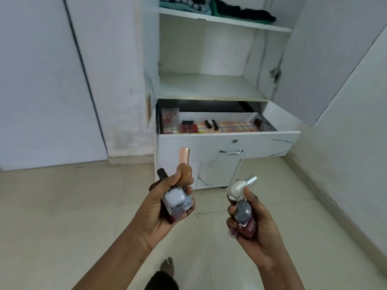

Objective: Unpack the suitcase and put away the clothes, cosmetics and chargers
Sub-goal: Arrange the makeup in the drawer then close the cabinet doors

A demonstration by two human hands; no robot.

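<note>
Tan bottle [185, 173] — rose-gold cap; white drawer [228, 143].

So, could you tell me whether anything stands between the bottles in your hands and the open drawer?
Nothing visible does: the drawer is pulled out, and only bare floor lies between it and the left hand and right hand.

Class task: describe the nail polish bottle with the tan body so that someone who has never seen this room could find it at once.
Start at the white wardrobe's open drawer. Below and in front of it, the left hand grips a cluster of small bottles. The tan nail polish bottle stands tallest there, the only one with a shiny rose-gold cap; its neighbours are a pale lavender square bottle and a black-capped one.
</note>
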